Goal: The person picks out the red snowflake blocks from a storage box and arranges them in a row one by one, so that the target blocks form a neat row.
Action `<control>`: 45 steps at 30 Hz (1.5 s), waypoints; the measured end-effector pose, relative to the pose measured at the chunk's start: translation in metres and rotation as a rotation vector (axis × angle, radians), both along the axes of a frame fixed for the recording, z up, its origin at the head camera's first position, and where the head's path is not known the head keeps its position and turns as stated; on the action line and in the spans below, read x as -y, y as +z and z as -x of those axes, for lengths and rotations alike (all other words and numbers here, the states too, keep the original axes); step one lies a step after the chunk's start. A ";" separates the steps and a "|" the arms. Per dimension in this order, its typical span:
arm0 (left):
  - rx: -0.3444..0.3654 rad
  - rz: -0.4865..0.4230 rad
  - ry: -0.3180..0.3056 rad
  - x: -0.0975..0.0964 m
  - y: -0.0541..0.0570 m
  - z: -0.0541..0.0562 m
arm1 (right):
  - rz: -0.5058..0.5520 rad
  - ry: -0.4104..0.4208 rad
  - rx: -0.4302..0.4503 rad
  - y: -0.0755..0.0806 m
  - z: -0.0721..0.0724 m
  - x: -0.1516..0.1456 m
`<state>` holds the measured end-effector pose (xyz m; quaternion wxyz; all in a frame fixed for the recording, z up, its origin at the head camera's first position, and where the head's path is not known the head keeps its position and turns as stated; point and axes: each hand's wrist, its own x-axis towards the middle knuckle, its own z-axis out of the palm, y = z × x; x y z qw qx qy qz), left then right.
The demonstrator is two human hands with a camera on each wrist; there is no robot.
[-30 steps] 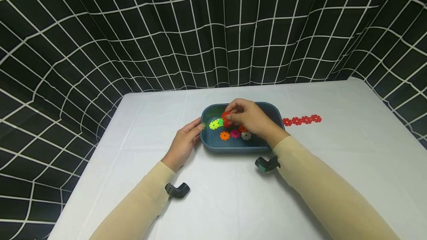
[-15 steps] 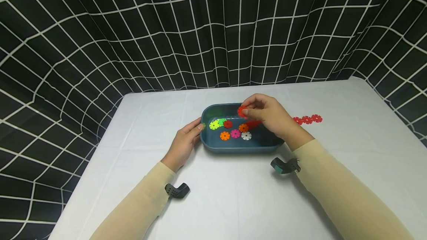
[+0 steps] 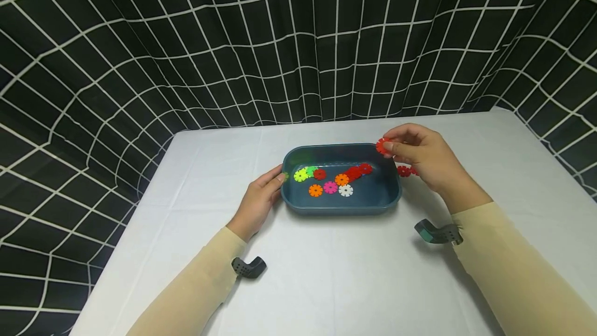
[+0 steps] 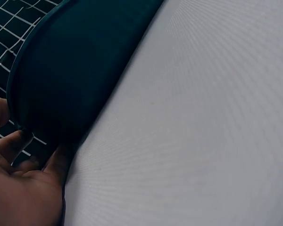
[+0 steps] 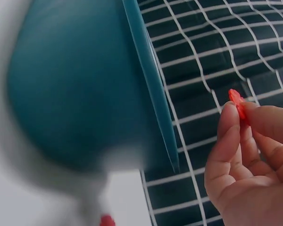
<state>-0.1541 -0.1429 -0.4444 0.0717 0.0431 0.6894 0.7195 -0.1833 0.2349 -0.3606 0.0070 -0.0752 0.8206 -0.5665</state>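
Note:
My right hand pinches a red notched plastic disc between thumb and fingertips, just above the right rim of a blue-green plastic tub. In the right wrist view the red disc appears edge-on at the fingertips. At the tub's left end my left hand grips the wall, its thumb at the rim. The left wrist view has the left hand against the outside of the tub. Inside lie several more discs, among them a white disc, a pink disc and red ones.
More red discs lie on the white-covered table right of the tub, partly hidden by the right hand. A black curtain with white grid lines hangs behind and beside the table.
My right hand has lifted the red disc from low in the tub and carried it rightward to the right rim. The left hand and the tub stay in place.

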 end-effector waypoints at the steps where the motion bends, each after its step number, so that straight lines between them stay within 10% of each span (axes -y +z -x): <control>1: 0.000 0.004 0.001 0.000 0.000 0.000 | -0.003 -0.014 -0.002 0.000 -0.001 -0.005; 45: -0.018 0.010 -0.013 0.001 0.000 0.002 | 0.257 -0.394 0.202 -0.057 0.010 -0.140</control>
